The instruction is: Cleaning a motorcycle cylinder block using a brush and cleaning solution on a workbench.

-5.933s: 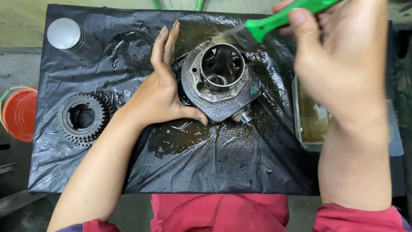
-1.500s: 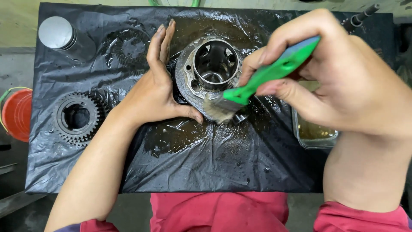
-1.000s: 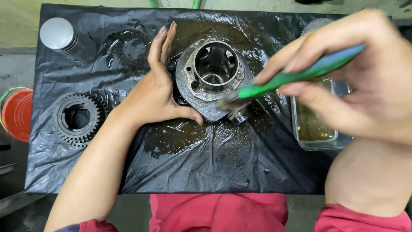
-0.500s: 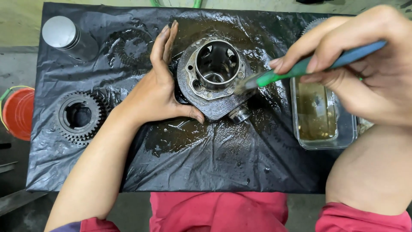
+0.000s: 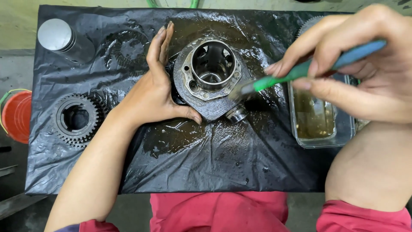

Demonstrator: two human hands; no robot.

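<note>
Metal cylinder [image 5: 213, 79] — against left hand [image 5: 154, 92].

Greasy metal cylinder [image 5: 211, 79], glossy plastic sheet [image 5: 214, 159]

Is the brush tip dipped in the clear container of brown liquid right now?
No, the brush tip rests on the metal cylinder, left of the container.

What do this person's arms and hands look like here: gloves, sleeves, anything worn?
Both hands are bare, with no gloves, rings or watch in view. The left hand and right hand lead into bare forearms. Short red sleeves show at the bottom edge: the right sleeve is plainly seen, the left sleeve only as a sliver. The same red cloth covers the lap.
</note>
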